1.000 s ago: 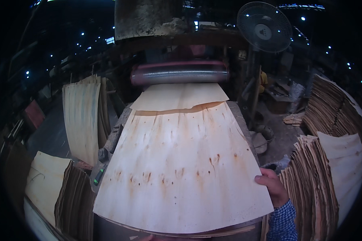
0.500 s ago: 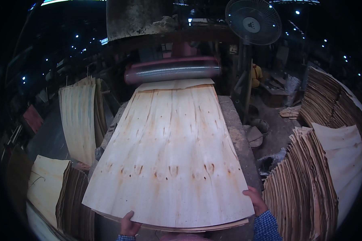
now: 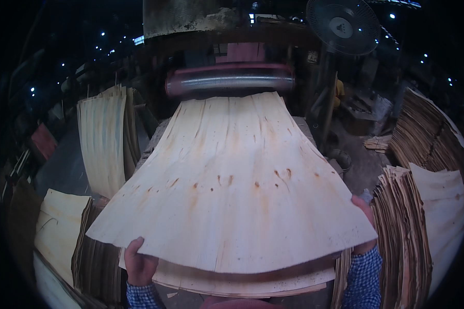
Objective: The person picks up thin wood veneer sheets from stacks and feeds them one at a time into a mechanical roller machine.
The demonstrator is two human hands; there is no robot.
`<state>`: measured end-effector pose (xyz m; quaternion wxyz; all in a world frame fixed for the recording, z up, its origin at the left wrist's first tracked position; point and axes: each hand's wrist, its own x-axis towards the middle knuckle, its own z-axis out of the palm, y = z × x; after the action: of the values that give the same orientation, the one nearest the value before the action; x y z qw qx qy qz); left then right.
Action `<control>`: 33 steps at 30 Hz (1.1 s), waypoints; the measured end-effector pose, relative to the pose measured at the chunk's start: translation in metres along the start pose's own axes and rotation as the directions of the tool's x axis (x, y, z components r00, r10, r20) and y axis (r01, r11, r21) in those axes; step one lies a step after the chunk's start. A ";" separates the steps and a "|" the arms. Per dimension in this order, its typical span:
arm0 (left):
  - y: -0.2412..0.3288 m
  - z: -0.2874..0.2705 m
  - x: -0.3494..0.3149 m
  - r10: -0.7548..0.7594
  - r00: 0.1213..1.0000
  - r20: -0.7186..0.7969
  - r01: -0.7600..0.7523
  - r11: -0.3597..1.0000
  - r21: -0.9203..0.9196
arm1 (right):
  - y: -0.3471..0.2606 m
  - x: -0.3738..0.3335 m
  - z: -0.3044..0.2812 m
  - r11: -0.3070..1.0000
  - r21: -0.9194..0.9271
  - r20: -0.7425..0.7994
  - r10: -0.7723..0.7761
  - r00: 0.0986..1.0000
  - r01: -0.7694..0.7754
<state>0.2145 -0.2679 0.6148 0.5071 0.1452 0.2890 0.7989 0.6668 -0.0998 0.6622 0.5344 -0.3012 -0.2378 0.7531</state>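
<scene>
A large, pale sheet of wood veneer (image 3: 232,195) with brown knots is raised at its near edge. My left hand (image 3: 141,262) grips that near edge toward the left, thumb on top and fingers hidden beneath. At the right edge, my right hand (image 3: 365,219) holds the sheet, its fingers partly covered by the veneer. Below the lifted edge lies a stack of similar veneer sheets (image 3: 242,283). The sheet's far end lies just in front of a shiny metal roller (image 3: 231,82) with a pinkish-red cover.
Stacked veneer bundles stand at right (image 3: 404,226) and far right (image 3: 428,134). Upright sheets (image 3: 103,144) lean at left, with another pile (image 3: 62,232) nearer. A fan (image 3: 343,26) is mounted at upper right. Beyond it, a person in yellow (image 3: 340,91) is partly visible.
Both hands have lifted the near end of the top veneer sheet, which now bows and shows the stack beneath. Its far end has separated from the roller's front. The view has shifted slightly.
</scene>
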 end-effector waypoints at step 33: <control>-0.112 -0.200 -0.026 -0.657 0.752 -0.049 0.658 0.752 0.018 | 0.037 -0.020 -0.059 0.531 -0.810 -0.180 0.177 0.968 -0.248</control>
<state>0.2025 -0.3183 0.3904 0.7471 0.0269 0.3451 0.5674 0.6886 -0.1282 0.5993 0.2436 -0.5711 -0.5040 0.6004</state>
